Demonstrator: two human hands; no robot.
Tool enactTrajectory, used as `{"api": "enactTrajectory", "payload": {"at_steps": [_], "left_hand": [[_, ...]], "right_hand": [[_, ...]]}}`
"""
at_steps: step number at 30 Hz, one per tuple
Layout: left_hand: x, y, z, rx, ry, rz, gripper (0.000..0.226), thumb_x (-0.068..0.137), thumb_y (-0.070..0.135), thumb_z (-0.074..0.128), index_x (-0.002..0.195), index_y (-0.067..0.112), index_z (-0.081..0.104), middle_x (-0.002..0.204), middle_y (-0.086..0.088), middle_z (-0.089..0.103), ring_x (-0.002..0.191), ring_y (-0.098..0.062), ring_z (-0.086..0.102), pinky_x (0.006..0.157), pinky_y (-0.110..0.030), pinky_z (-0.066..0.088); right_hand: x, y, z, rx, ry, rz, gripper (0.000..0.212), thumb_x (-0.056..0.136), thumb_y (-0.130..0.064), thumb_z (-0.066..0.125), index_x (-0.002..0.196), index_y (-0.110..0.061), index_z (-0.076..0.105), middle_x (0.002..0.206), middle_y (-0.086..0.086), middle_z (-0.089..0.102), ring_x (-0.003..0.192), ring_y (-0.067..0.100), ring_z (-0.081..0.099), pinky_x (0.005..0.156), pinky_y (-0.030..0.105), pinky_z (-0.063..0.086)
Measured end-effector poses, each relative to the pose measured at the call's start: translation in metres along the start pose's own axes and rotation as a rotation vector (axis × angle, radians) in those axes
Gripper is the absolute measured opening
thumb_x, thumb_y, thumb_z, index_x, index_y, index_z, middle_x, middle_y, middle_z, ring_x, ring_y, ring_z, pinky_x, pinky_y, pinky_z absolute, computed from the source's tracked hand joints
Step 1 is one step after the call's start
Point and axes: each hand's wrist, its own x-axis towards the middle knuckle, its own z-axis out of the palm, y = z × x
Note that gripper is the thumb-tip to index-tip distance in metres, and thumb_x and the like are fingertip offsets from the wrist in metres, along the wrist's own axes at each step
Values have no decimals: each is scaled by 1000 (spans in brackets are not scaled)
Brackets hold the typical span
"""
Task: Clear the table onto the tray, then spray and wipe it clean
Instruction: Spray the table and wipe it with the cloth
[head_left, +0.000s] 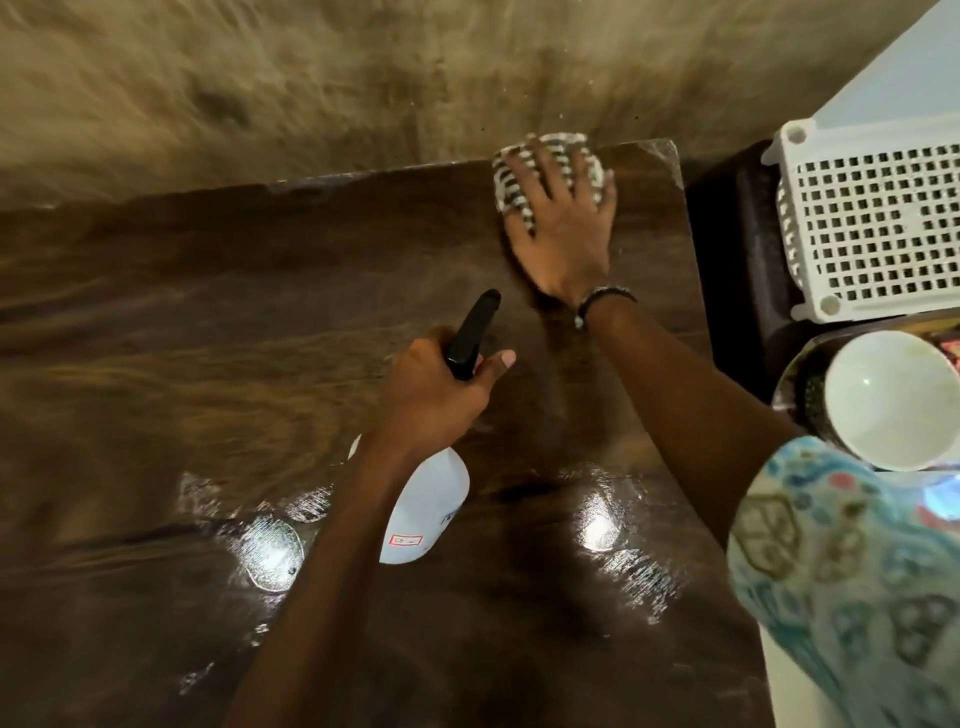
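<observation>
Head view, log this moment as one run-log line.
phase: wiping | right hand: pressing striped cloth at table far right corner | left hand: holding spray bottle

White perforated basket (878, 223) at right; brown floor (260, 88) beyond.

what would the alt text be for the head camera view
A person's right hand presses a striped cloth flat on the far right corner of a dark wooden table, while the left hand grips a white spray bottle. A white bowl and white basket sit off to the right.
</observation>
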Motion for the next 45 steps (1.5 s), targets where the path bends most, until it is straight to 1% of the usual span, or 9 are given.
{"api": "enactTrajectory", "payload": {"at_steps": [5,10,16,20,24,32,36,41,45], "left_hand": [[-9,-3,-12,-5,7,-21,29,83,41,64,98,17,57,75,1,54,79,-21,56,83,-39,50],[-14,-16,-23,6,21,-6,36,81,43,65,102,14,60,72,1,54,77,-22,57,81,-40,52],[-16,-32,-25,37,12,8,35,81,46,64,99,16,59,72,0,54,80,-26,59,86,-48,54],[-22,-31,-24,57,16,-2,32,82,47,62,97,19,59,70,2,54,77,-23,58,84,-41,52],[-31,-30,-27,48,15,-8,34,82,45,63,99,16,61,71,0,55,76,-23,59,81,-40,52],[-36,-45,-38,-5,48,-4,30,83,39,63,99,14,59,74,1,54,71,-17,54,79,-38,50],[-33,-53,-37,7,76,-27,34,83,42,64,100,12,60,70,-1,54,70,-19,55,74,-36,49],[-37,-57,-33,60,61,-49,34,81,45,65,97,14,61,70,0,56,74,-25,60,76,-39,54],[-54,-65,-27,154,43,-46,30,82,42,64,95,16,60,72,7,54,70,-9,54,56,-17,37]], "right_hand": [[-58,36,-3,-78,-50,-338,53,95,-46,33,147,-39,24,158,-11,19,146,22,12,115,52,8],[-43,93,-17,-66,20,5,58,90,-50,28,146,-37,24,158,-7,20,146,28,15,114,56,18],[16,47,-15,8,49,203,56,95,-43,37,148,-37,21,159,-9,15,147,28,8,117,54,7],[-5,27,-9,7,-32,24,54,96,-43,34,148,-40,19,159,-10,13,148,24,5,116,54,5],[-52,67,-17,-54,-62,-225,54,94,-52,29,146,-42,20,158,-13,17,147,20,11,115,53,14],[7,55,-23,49,53,261,57,95,-44,38,148,-35,21,159,-7,14,147,29,7,116,56,10],[0,10,-10,1,-14,132,55,96,-44,34,149,-36,18,159,-7,12,147,27,5,116,54,5],[-61,-18,6,-45,-84,-296,54,95,-46,28,148,-36,23,158,-7,18,147,25,10,115,53,6],[-111,9,5,-72,-84,-295,53,97,-45,32,148,-37,22,158,-10,17,147,20,10,116,52,8]]}}
